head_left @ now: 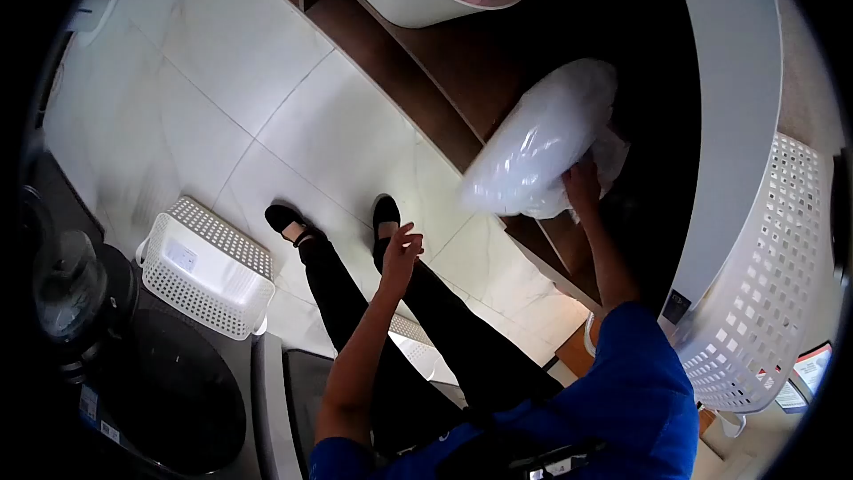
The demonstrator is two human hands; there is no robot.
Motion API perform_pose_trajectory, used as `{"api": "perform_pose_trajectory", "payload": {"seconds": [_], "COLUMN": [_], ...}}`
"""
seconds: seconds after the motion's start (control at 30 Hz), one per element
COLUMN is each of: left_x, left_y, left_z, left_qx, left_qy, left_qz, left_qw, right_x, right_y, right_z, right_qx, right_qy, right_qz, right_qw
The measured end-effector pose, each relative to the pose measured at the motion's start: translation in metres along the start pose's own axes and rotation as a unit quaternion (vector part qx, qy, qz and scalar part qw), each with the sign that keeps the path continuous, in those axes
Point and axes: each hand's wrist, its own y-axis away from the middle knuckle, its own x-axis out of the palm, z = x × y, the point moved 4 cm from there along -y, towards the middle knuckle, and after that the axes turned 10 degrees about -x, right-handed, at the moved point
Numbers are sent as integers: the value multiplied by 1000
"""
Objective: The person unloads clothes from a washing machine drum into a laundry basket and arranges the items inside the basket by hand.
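Observation:
A large clear plastic bag with something white in it [538,147] is at the brown wooden shelf, partly beyond the shelf's front edge. My right hand [583,185] grips the bag at its lower right side, with the fingers partly hidden in the plastic. Lower and to the left, my left hand [402,249] hangs in front of my legs, its fingers loosely apart and nothing in them.
A grey-white bin [400,0] with pink cloth stands on the shelf [453,53]. White perforated baskets are at the lower left [209,267] and far right [755,293]. Black round-topped appliances [182,391] are at the lower left. My feet are on the tiled floor [258,89].

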Motion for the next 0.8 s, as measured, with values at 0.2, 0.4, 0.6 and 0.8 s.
{"api": "perform_pose_trajectory", "payload": {"seconds": [0.2, 0.4, 0.6, 0.8], "left_x": [38, 101, 91, 58], "left_y": [-1, 6, -22, -25], "left_z": [-90, -148, -123, -105], "left_qx": [147, 219, 153, 104], "left_qy": [-62, -257, -98, 73], "left_qz": [-9, -69, -53, -15], "left_qw": [987, 938, 982, 992], "right_x": [-79, -35, -24, 36], "right_y": [21, 106, 94, 86], "right_z": [26, 13, 58, 30], "right_qx": [95, 461, 590, 481], "right_qy": [-86, -429, -521, -616], "right_qz": [-180, -76, -59, -166], "right_qw": [975, 773, 614, 601]}}
